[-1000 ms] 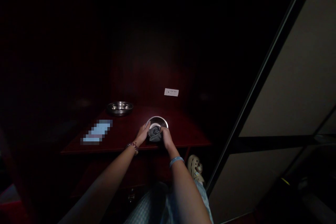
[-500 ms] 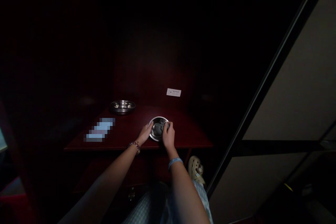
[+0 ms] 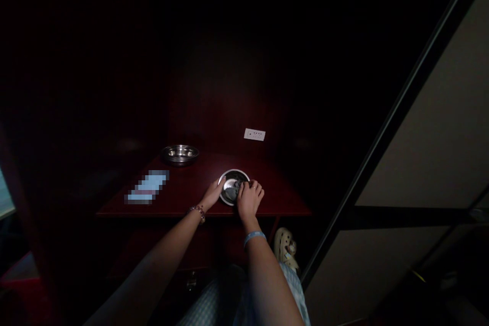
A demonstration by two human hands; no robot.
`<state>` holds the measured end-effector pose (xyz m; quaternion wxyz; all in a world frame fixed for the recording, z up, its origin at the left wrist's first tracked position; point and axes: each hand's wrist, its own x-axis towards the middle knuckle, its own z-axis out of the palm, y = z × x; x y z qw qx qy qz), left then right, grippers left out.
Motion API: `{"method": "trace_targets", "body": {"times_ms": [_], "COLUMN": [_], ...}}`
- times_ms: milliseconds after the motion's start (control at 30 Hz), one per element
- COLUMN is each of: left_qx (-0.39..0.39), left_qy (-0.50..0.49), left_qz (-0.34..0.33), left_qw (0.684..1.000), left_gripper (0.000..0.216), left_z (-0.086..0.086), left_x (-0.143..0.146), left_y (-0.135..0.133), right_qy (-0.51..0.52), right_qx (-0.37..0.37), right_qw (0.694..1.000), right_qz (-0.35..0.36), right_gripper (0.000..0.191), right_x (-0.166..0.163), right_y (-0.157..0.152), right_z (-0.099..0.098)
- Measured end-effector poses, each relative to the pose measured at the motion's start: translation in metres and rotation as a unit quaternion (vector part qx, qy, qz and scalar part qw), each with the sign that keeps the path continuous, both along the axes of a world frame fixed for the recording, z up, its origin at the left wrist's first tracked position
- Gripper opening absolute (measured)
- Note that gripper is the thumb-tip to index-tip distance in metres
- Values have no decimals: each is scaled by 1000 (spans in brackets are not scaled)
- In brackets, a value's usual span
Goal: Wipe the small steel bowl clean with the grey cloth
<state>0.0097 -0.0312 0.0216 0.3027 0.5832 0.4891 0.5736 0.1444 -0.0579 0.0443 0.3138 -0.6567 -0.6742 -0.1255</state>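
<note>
A small shiny metal bowl (image 3: 230,182) sits tilted on a dark red wooden table (image 3: 183,198). My left hand (image 3: 213,194) grips the bowl's left rim and steadies it. My right hand (image 3: 249,197) is closed on a grey cloth (image 3: 231,192) and presses it inside the bowl. A bead bracelet is on my left wrist, a blue band on my right.
A second metal bowl (image 3: 180,153) stands at the table's back left. A pale blurred flat item (image 3: 147,188) lies on the left of the table. A white socket plate (image 3: 254,134) is on the dark back wall. A sliding panel frame (image 3: 385,132) rises at right.
My right hand has carried the cloth from the bowl's near rim into the bowl and towards its right side. My left hand stays on the rim.
</note>
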Motion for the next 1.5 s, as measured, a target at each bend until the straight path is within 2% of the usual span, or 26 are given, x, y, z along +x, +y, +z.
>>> {"method": "trace_targets", "body": {"times_ms": [333,533,733,900,1033,1100,1233,1500], "left_qx": [7,-19,-19,-25,-12,-2,13,5], "left_qy": [-25,-35,-35,-30,-31,-35,-42,-2], "left_qz": [-12,2,-4,7,6,4,-8,-50], "left_qw": [1000,999,999,999,999,999,999,999], "left_gripper": [55,58,59,56,52,49,48,49], "left_z": [2,-2,-3,-3,-5,-6,-7,-4], "left_x": [1,-2,-3,-3,-3,-3,-3,0], "left_y": [-4,2,2,4,8,10,11,4], "right_qy": [50,119,112,90,71,44,16,33], "right_qx": [-8,-133,-157,-125,2,42,43,20], "right_qw": [998,984,981,988,997,998,998,999], "right_qz": [-32,23,29,12,17,31,35,5], "right_gripper": [46,51,57,54,45,40,39,38], "right_x": [-3,0,0,-3,-6,-7,-6,-2], "right_y": [2,12,11,7,5,4,3,3], "right_z": [-9,-17,-17,-19,-18,-16,-10,-10]}}
